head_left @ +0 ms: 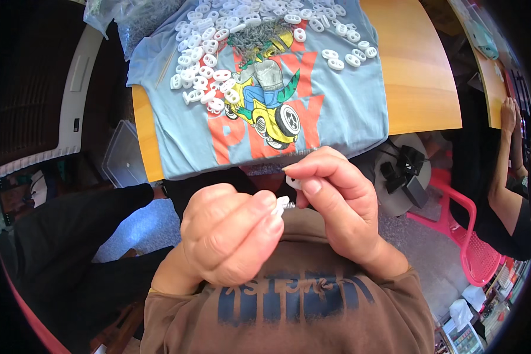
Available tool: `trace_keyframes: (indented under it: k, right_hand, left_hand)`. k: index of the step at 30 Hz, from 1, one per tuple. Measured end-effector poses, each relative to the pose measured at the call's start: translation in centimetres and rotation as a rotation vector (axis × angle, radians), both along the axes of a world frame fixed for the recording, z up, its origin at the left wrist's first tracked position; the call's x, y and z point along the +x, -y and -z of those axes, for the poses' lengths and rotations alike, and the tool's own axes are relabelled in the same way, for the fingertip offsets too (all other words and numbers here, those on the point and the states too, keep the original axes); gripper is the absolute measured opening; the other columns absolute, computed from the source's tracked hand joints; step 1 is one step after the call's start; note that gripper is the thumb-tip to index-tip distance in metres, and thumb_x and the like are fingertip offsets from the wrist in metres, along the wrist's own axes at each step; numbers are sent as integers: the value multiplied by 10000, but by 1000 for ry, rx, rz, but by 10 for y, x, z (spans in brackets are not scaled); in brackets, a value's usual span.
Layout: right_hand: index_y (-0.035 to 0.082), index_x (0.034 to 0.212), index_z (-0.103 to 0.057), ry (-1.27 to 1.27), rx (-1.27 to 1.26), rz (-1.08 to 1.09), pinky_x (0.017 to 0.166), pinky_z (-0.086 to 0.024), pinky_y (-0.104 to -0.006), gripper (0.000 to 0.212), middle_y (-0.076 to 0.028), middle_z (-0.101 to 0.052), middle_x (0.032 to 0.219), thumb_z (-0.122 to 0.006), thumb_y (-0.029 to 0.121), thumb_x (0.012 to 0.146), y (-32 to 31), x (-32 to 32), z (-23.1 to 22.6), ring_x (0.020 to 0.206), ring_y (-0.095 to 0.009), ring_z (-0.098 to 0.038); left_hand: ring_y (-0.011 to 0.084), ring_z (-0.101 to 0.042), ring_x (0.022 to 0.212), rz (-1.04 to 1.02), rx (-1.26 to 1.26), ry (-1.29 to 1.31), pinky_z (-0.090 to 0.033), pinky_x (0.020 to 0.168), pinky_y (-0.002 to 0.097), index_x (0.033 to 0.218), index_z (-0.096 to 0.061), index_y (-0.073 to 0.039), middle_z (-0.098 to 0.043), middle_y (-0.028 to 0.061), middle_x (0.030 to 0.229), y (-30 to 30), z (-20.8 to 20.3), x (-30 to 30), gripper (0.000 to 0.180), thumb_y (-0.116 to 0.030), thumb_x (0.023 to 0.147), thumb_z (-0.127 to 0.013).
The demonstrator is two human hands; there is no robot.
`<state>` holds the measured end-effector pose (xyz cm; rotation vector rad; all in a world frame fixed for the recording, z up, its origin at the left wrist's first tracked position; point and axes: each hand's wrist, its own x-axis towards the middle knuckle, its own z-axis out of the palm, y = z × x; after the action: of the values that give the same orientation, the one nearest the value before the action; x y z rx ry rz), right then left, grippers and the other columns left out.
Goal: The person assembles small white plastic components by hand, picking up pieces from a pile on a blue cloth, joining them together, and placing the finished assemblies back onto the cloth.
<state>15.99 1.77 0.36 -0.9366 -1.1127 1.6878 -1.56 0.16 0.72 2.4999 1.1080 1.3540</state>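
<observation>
Both hands are raised close together in front of my chest, just short of the table's near edge. My left hand [233, 236] pinches a small white plastic piece [282, 202] between thumb and fingers. A tiny metal spring [289, 205] sticks out of that piece toward the right hand. Between the thumb and forefinger of my right hand [343, 206] is a white oval cord lock body [291, 182], partly covered by the fingers. Many similar white oval pieces with two holes [202, 72] lie heaped on the table, beside a pile of grey springs [256, 36].
A light blue printed T-shirt [354, 106] covers much of the wooden table [422, 76]. Clear plastic bags [141, 23] lie at the far left. A pink plastic chair [472, 236] and a stool with black items [404, 177] stand right. Another person's arm [501, 153] shows far right.
</observation>
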Motion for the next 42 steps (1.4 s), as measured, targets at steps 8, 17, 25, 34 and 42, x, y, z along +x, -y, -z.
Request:
trace_keyframes:
  k: [8,17,25,34,42]
  right_hand:
    - [-6,962,-611,4,30,-96,722,-401,-250,166,-50,-565,830,-501,-18,838,3,4,-8,796,-128,-510]
    - [-20,969,-607,-91,-117,-138,660,-397,-218,149,-40,-548,871,-519,51,871,6,4,-9,763,-69,-488]
    - [-19,897,-619,-83,-102,-181,592,-385,-209,115,-33,-546,803,-565,74,860,3,6,-8,680,-60,-476]
    - [-5,838,-623,-18,7,-171,569,-378,-217,69,-32,-556,755,-628,58,811,4,1,-5,649,-75,-477]
    - [1,814,-615,5,15,-160,570,-376,-218,42,-26,-544,736,-620,39,797,3,1,-2,643,-77,-472]
  left_hand:
    - [128,-540,717,-3,357,-205,-413,548,246,901,-563,-94,-531,34,920,-6,-5,-7,190,-69,726,-632]
    - [108,-529,711,26,417,-264,-390,567,234,862,-582,-110,-537,5,887,-6,-2,-13,139,-99,728,-620]
    - [139,-532,780,43,309,-415,-411,642,289,922,-521,-113,-515,27,944,2,-5,-20,164,-104,773,-590]
    - [97,-523,694,35,455,-318,-356,593,244,805,-592,-139,-557,-28,863,-6,4,-16,107,-121,708,-632]
    - [131,-537,757,32,263,-285,-385,616,272,938,-563,-138,-552,-8,950,2,3,-23,205,-140,744,-631]
